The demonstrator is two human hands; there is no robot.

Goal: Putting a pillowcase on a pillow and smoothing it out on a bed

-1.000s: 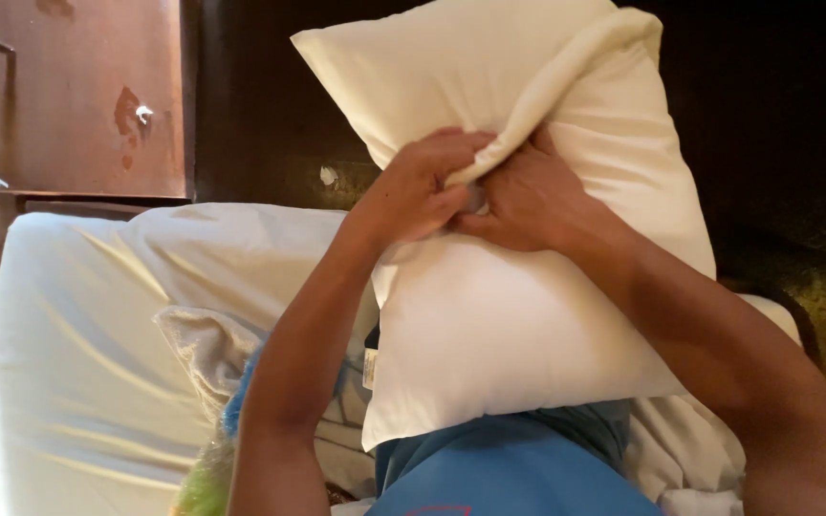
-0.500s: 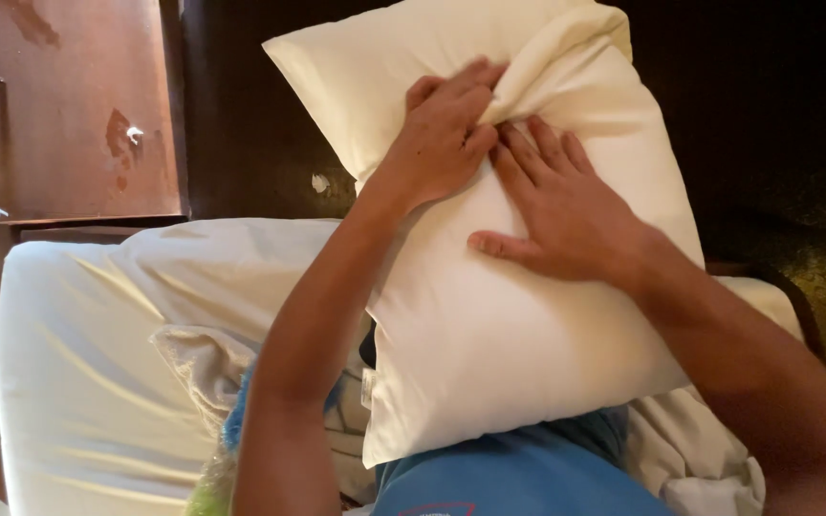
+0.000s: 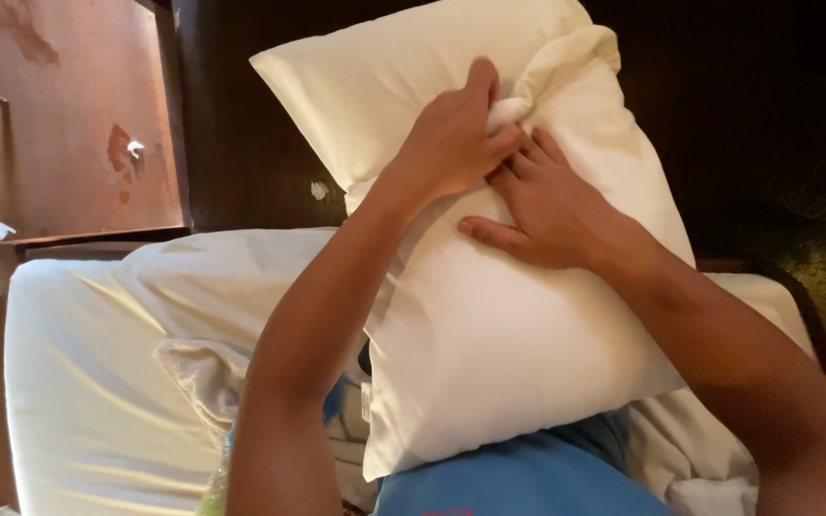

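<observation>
While the cream pillow (image 3: 489, 315) stands tilted across the centre of the frame, propped against a blue shirt (image 3: 518, 483) at the bottom edge, the left hand (image 3: 451, 139) pinches a bunched fold of pillowcase near the upper middle, fingers closed on the cloth. Just beside it, the right hand (image 3: 552, 205) lies flat on the pillow, fingers spread. A white-sheeted mattress (image 3: 88, 401) fills the lower left.

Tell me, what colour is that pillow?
Cream pillow, plain, no pattern; the head view shows it.
</observation>
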